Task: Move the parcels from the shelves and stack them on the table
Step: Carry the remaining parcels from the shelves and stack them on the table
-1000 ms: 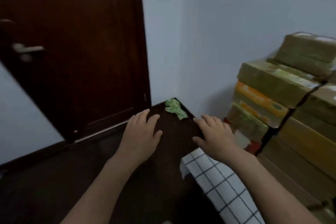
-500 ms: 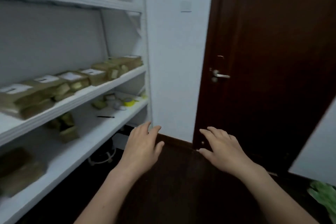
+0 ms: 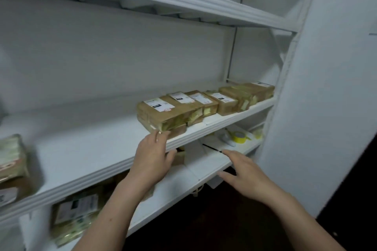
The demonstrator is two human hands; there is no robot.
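Note:
A row of brown taped parcels with white labels lies along the middle shelf (image 3: pixel 98 149); the nearest is a two-high stack of parcels (image 3: pixel 163 114). My left hand (image 3: pixel 153 157) reaches up with straight fingers, its fingertips at the front lower corner of that stack, holding nothing. My right hand (image 3: pixel 242 171) hovers open, palm down, in front of the lower shelf (image 3: pixel 204 165), empty. More parcels sit at the far left of the middle shelf (image 3: pixel 12 167) and on the lower shelf at the left (image 3: pixel 75 216).
A yellow tape roll (image 3: pixel 238 136), a white object and a thin dark pen-like tool (image 3: pixel 212 147) lie on the lower shelf's right end. A bare upper shelf (image 3: pixel 183 4) hangs overhead. The white wall (image 3: pixel 326 108) bounds the shelves on the right; the dark floor lies below.
My view has swung left from the door and stacked boxes to the shelves, and I am closer to them. My left hand has risen to the nearest parcel stack; both hands stay empty.

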